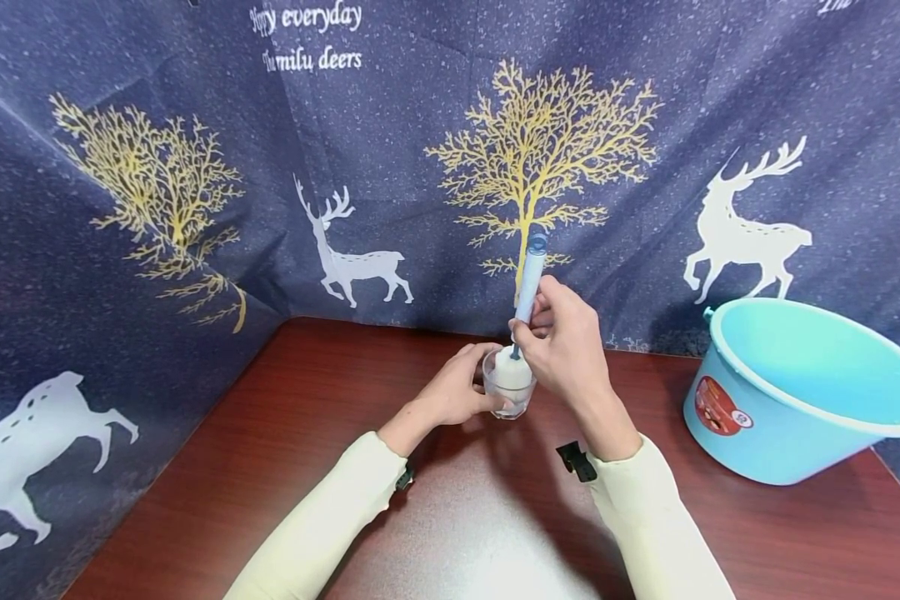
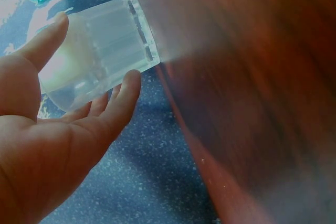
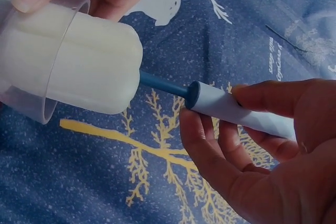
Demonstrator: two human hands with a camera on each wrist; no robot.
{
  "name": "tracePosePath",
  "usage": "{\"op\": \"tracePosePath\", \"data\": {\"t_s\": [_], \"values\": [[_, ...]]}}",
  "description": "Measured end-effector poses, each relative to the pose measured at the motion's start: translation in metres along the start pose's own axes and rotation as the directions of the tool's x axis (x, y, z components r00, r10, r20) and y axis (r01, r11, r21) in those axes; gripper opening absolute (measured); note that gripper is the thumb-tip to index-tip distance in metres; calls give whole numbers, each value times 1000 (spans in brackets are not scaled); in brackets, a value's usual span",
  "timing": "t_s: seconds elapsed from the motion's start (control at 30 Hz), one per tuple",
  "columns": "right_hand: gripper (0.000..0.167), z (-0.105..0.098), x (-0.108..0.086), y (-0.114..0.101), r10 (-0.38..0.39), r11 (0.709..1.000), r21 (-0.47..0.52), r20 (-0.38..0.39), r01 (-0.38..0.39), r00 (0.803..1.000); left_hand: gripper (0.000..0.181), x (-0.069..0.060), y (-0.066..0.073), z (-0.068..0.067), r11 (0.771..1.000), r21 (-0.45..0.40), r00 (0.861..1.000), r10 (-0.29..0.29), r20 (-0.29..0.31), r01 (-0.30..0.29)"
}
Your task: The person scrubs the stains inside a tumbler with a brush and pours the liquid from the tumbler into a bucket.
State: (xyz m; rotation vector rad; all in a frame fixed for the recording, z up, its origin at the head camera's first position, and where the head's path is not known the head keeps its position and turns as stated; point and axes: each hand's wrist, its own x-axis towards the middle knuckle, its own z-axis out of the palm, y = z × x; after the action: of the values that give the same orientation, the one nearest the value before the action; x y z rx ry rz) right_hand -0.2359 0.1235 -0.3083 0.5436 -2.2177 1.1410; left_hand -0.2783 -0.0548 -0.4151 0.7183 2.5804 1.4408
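My left hand (image 1: 453,390) holds a clear glass (image 1: 512,403) around its side, thumb and fingers on opposite walls. Whether the glass base touches the table cannot be told. A sponge cup brush (image 1: 528,287) with a light blue handle slants up out of the glass. My right hand (image 1: 572,343) grips that handle near its lower end, thumb against fingers. In the right wrist view the white sponge head (image 3: 100,59) sits partly inside the glass, its upper part out past the rim. A dark blue stem (image 3: 164,83) joins sponge and handle.
A light blue bucket (image 1: 780,442) with a red label stands on the right of the reddish-brown table (image 1: 307,392). Behind the table hangs a dark blue cloth (image 1: 435,100) printed with white deer and yellow trees.
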Motion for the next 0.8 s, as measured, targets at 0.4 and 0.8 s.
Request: {"op": "tracePosePath", "data": {"t_s": [0.4,0.8], "values": [[24,-1,0,-1,41,999,-9,-14,-42,999,83,0,1,0,1000,6,1000,6,-5,-6],[24,0,1,3,82,997,-8,-22,-82,996,84,0,1,1,1000,17,1000,19,-11,-18]]}}
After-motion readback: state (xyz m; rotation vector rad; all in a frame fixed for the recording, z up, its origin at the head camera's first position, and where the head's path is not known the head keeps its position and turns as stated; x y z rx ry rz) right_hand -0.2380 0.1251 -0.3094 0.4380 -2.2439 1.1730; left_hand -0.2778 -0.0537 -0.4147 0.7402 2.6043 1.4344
